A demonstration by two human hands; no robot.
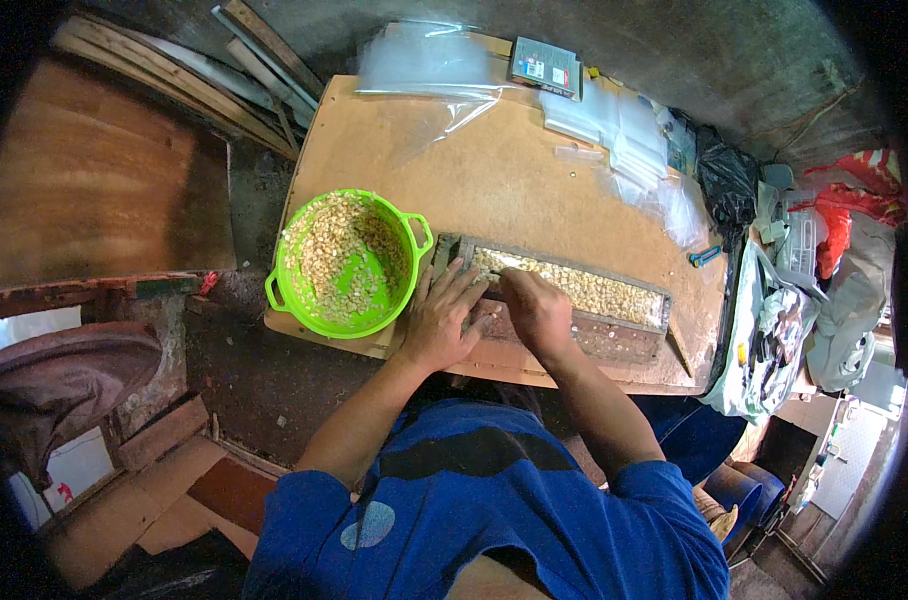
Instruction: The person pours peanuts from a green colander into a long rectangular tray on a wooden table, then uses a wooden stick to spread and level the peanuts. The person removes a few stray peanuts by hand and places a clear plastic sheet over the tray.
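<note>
A long narrow wooden tray frame (668, 311) lies near the table's front edge, with pale chopped pieces, perhaps nuts or grain, spread inside under what looks like clear plastic. My left hand (444, 319) rests with spread fingers on the tray's left end. My right hand (535, 307) is closed just right of it, over the tray's near side, around a small dark thing that mostly hides in the fist. To the left stands a green plastic colander-like basin (422, 234) with two handles, partly filled with the same kind of pieces.
Clear plastic sheets or bags (424, 64) lie at the table's back, with more plastic bags (638, 146) and a small box (545, 67). A blue utility knife (705, 256) is near the right edge. A black plastic bag (724, 176) and filled white bags (758, 337) stand beyond.
</note>
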